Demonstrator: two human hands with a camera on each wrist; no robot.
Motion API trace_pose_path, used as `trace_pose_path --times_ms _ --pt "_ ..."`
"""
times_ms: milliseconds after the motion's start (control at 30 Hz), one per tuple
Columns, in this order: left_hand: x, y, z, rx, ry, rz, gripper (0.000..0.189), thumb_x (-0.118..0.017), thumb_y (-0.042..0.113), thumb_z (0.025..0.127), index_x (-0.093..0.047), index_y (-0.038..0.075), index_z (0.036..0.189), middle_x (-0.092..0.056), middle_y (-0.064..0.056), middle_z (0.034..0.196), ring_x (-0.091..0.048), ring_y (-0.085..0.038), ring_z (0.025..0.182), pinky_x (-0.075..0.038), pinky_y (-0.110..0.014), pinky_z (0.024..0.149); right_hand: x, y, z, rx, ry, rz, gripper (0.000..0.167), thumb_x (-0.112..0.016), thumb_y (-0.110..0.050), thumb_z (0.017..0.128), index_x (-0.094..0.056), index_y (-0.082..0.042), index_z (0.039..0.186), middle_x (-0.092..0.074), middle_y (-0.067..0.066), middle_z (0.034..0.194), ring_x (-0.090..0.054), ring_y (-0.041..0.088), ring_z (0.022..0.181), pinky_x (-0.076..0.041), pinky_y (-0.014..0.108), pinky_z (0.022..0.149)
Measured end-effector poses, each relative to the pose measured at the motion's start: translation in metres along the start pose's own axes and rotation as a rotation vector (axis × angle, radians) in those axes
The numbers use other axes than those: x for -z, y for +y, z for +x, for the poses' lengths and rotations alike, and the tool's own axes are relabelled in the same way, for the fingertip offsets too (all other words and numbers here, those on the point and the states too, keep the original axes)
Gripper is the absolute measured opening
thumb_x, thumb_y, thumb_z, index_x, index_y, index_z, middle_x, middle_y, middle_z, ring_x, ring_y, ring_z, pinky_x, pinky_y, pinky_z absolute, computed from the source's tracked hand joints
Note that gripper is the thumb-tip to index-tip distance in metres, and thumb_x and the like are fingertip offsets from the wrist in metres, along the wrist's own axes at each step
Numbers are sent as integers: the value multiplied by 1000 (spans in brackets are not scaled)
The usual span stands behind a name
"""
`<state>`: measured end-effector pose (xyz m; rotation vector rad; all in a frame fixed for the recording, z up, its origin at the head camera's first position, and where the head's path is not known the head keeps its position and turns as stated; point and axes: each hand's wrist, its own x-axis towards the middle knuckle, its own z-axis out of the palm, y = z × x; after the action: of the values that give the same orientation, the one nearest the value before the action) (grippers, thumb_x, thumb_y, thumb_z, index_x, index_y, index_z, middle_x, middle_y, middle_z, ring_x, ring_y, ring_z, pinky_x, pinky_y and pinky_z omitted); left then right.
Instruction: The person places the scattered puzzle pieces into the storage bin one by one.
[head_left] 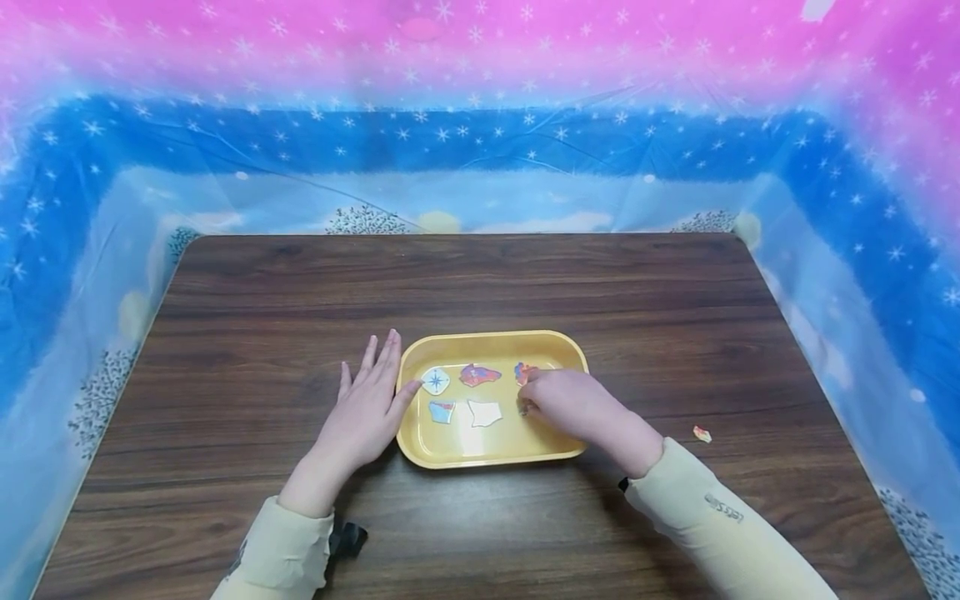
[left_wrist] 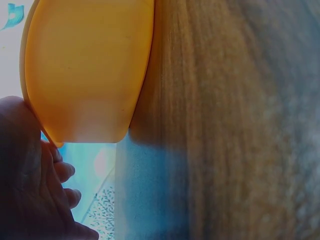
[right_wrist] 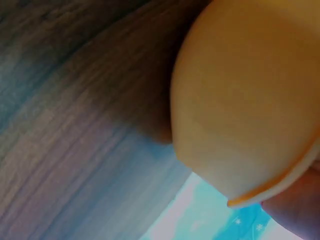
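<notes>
A yellow tray [head_left: 491, 462] holds several small flat cut-out pieces. Along its upper row lie a white piece with a blue compass star [head_left: 436, 381], a purple-and-red piece [head_left: 480, 375] and a red-and-blue piece [head_left: 522, 372]. Below them are a light blue piece with a red corner [head_left: 442, 412] and a plain white piece [head_left: 484, 413]. My left hand [head_left: 365, 417] rests at the tray's left end, fingers straight, thumb over the rim. My right hand [head_left: 566, 403] reaches over the right rim, its curled fingers pinching a small piece [head_left: 523, 407], mostly hidden, near the tray floor.
On the dark wooden table [head_left: 300, 292], a small orange-and-white piece [head_left: 702, 433] lies to the right of the tray. A pink and blue snowflake-patterned curtain [head_left: 480, 142] surrounds the table's far and side edges.
</notes>
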<state>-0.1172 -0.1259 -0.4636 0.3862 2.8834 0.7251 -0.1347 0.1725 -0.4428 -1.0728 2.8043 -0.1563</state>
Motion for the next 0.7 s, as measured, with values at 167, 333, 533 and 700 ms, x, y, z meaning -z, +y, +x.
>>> trace_pose_path --times_ms 167,333,533,700 --pt "1 0 0 1 -3 2 74 -35 46 110 -8 1 162 -9 -12 169 0 -35 156 -2 -71 117 14 5 -12 -57 68 42 15 -82 -17 87 -79 -14 102 -71 -1 96 -69 16 85 -58 38 73" --pt "1 1 0 0 -2 3 74 -35 46 110 -8 1 162 -9 -12 169 0 -35 156 -1 -71 117 33 22 -37 -131 148 104 27 -80 -13 89 -77 -8 115 -73 5 108 -70 18 87 -58 39 76" --pt "2 2 0 -3 1 5 74 -36 46 110 -9 0 162 -9 -12 169 -1 -36 156 -2 -71 116 51 49 -80 -277 240 147 30 -78 -17 91 -75 -6 120 -73 6 107 -61 10 73 -54 37 68" --pt "2 2 0 -7 4 4 74 -37 45 110 -10 0 162 -10 -12 169 -1 -36 156 -2 -72 116 55 67 -120 -409 266 207 33 -76 -18 94 -72 -7 124 -70 4 103 -56 8 68 -50 37 64"
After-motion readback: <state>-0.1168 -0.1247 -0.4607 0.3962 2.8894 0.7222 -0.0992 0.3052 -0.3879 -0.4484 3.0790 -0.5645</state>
